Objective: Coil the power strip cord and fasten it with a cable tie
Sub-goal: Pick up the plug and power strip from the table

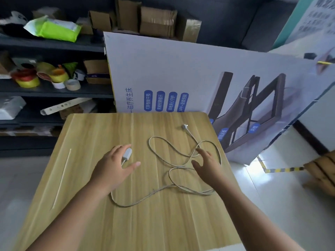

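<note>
the power strip (127,154) — a small white block with rounded corners — sits on the wooden table (163,223), and everything else is placed from it. the left hand (113,169) is right on it, fingers curled over its near-left side and thumb stretched out flat below it; whether they already pinch it i cannot tell. its long axis runs away from the person, leaning a little right. the cord (163,160), thin, pale grey and limp, leaves the strip's near end under the palm, swings toward the person, then wanders right of the strip in several loose, overlapping loops. its white plug (184,126) lies far to the right and beyond the strip. the right hand (208,165) hovers open over those loops, fingers spread, holding nothing — it is clearly the nearer hand to the slack. a long, pale, stiff-looking cable tie (61,178) lies well left of the strip, untouched. coiling looks barely started.
</note>
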